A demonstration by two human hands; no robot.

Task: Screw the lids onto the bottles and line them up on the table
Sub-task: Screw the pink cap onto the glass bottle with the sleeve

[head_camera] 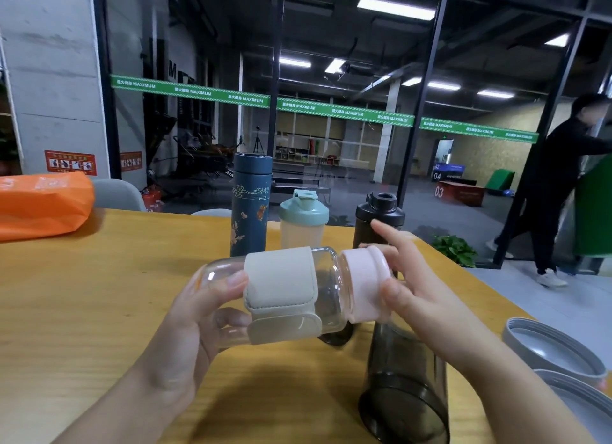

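Now left hand (185,324) grasps empty clear bottle (281,294) sideways; right hand (417,298) grip on pink lid (364,284).

Gym lobby: glass wall (347,79) with green "MAXIMUM" banner (344,110), numbered plyo boxes (458,192), wooden table (99,294).

Clear sleeved bottle (281,298) held sideways, pink lid (364,284) on its mouth.

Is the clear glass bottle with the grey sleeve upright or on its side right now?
On its side. The clear glass bottle is held level above the table, left hand at its base end, right hand on its pink lid.
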